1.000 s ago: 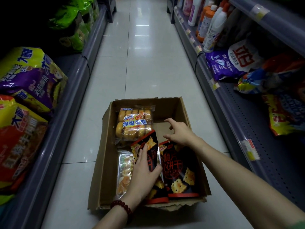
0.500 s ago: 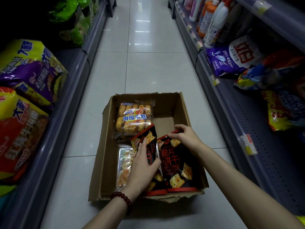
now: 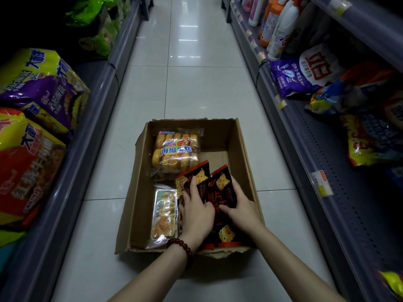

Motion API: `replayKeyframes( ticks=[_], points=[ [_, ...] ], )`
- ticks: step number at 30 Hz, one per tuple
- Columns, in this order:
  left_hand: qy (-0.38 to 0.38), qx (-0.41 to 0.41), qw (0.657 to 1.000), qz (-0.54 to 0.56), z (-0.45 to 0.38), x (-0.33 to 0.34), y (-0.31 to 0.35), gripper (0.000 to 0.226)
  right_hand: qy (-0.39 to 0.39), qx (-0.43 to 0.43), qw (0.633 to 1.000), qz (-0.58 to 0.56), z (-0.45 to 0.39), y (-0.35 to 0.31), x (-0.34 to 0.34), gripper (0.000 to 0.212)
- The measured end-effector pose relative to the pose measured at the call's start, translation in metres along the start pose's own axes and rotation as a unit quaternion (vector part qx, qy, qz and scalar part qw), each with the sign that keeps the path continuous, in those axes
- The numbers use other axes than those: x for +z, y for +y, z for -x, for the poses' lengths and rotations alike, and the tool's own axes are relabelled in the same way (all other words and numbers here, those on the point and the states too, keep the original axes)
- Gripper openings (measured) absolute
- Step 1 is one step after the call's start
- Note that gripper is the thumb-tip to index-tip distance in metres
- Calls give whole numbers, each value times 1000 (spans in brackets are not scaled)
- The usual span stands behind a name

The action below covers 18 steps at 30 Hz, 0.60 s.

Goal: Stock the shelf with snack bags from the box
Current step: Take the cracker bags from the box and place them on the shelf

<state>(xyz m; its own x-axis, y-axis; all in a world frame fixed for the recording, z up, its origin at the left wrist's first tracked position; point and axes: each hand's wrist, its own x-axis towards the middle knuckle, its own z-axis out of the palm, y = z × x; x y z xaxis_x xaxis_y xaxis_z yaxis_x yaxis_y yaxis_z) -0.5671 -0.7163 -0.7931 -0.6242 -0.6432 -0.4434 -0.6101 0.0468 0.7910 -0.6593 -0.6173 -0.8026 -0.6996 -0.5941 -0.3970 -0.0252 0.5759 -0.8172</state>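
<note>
Two black cracker bags lie side by side in the near right part of the cardboard box [image 3: 244, 149], tops pointing away from you. Your left hand [image 3: 196, 211] lies on the left cracker bag [image 3: 197, 177], fingers spread over its face with the thumb reaching toward its neighbour; whether it grasps that bag or only presses it, I cannot tell. Your right hand [image 3: 242, 209] grasps the right cracker bag [image 3: 220, 186] along its right edge, thumb laid across the printed front and fingers curled round the side.

Also in the box: a clear pack of sponge cakes [image 3: 176, 150] at the far left, and a clear tray pack of pastries [image 3: 164, 212] at the near left, just beside the left cracker bag. The box stands on the tiled floor [image 3: 185, 90] of the aisle, between two shelf runs.

Assessment: you are at the pick-up step. Nothing from this box is lifted yet, and four packs remain inside, so the stocking has plenty left.

The next move calls for a firm hold on both bags, a lift clear of the box walls, and a turn toward a shelf. The right shelf [image 3: 340, 182] shows bare perforated deck beside its snack bags; the left shelf [image 3: 72, 162] is crowded with noodle multipacks [image 3: 32, 136]. Watch that the slick bags do not slide out of a one-sided hold.
</note>
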Motion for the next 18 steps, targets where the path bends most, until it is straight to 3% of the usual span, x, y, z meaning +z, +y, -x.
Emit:
replayKeyframes(
  ticks=[7,10,14,18],
  points=[
    [28,-31,999,-10,3,-1,0,107,47,1,999,5,7,1,7,89],
    [7,-42,999,4,6,-8,1,95,70,18,997,6,5,-2,10,79],
    [-3,-43,999,15,5,-23,1,84,76,26,996,26,4,-6,7,48],
    [-20,-44,998,44,9,-42,8,78,76,7,997,20,13,-23,-4,42]
  ],
)
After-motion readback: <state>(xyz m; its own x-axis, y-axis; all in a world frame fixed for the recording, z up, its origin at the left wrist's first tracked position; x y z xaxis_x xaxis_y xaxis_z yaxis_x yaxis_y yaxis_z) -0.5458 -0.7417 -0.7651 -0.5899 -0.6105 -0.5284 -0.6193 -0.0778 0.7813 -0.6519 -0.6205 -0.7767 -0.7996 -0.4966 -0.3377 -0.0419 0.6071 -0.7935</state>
